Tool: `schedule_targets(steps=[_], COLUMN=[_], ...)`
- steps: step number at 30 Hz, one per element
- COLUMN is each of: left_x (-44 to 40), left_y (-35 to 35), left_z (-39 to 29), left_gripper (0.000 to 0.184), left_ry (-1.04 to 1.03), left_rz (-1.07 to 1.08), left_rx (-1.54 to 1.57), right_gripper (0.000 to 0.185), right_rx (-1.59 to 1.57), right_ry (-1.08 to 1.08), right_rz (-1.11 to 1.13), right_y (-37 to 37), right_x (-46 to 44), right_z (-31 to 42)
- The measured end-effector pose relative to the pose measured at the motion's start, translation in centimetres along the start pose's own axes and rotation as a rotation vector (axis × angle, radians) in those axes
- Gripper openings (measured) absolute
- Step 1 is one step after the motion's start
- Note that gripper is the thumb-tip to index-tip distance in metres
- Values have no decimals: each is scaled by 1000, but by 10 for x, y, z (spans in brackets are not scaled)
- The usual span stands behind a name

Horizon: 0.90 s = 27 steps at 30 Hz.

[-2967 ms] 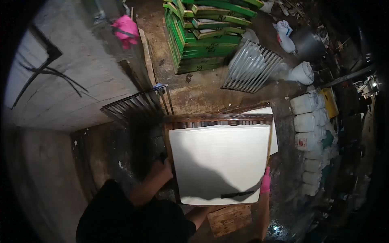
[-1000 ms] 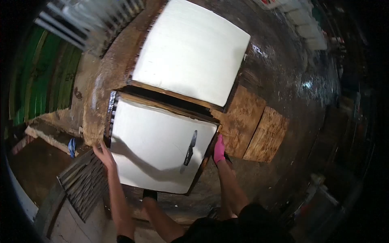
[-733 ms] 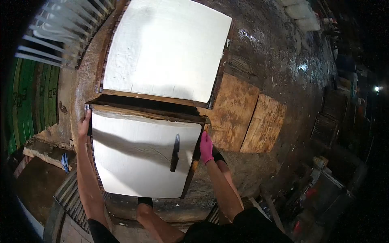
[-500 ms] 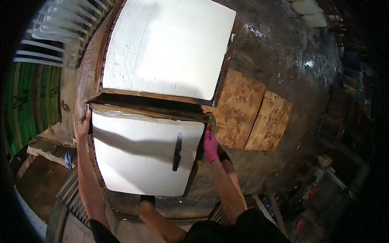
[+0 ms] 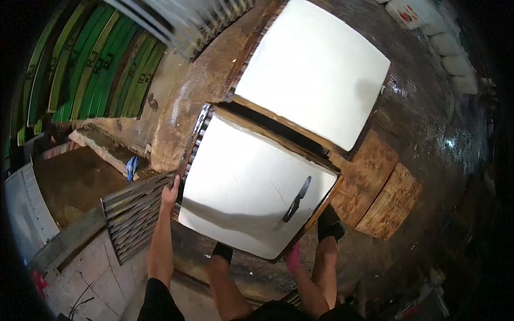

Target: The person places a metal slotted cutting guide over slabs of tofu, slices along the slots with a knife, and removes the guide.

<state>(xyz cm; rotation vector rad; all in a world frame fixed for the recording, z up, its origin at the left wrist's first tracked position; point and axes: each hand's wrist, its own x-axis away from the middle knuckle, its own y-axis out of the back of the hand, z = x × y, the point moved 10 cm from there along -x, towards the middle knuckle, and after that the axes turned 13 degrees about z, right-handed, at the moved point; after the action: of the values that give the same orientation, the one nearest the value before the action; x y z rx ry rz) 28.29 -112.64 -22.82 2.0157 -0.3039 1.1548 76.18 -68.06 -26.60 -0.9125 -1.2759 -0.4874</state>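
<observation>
Slab (image 5: 241, 176) lies between our left hand (image 5: 170, 193) and right hand (image 5: 293, 258), the right nearer the knife (image 5: 296, 200); we can't tell either grip.

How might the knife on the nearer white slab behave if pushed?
The knife looks slim and straight, so probably stiff and fairly light. Lying flat on the smooth-looking white slab, it would likely slide rather than roll.

Blk "RJ" ltrs (image 5: 99, 65) repeat on grn boards (image 5: 80, 101); red print (image 5: 408, 13) on wht jug (image 5: 409, 20) n/legible.
</observation>
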Motion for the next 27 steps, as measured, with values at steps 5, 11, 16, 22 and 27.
schedule_targets(steps=[5, 11, 16, 22, 27], left_x=[42, 40, 39, 260, 482], left_y=[-2, 8, 8, -33, -244], left_z=[80, 77, 83, 90, 112], left_gripper=[83, 90, 82, 56, 52], left_ry=[39, 72, 30, -50, 340], left_rz=[20, 27, -73, -267, 71], left_rx=[129, -92, -57, 167, 375], right_gripper=[74, 67, 67, 67, 56], right_rx=[-222, 238, 601, 2177, 708], right_ry=[537, 278, -38, -590, 476], right_rz=[736, -141, -193, 218, 651], right_y=[-11, 62, 58, 40, -61], right_x=[-39, -54, -38, -12, 105], right_z=[-12, -36, -17, 41, 275])
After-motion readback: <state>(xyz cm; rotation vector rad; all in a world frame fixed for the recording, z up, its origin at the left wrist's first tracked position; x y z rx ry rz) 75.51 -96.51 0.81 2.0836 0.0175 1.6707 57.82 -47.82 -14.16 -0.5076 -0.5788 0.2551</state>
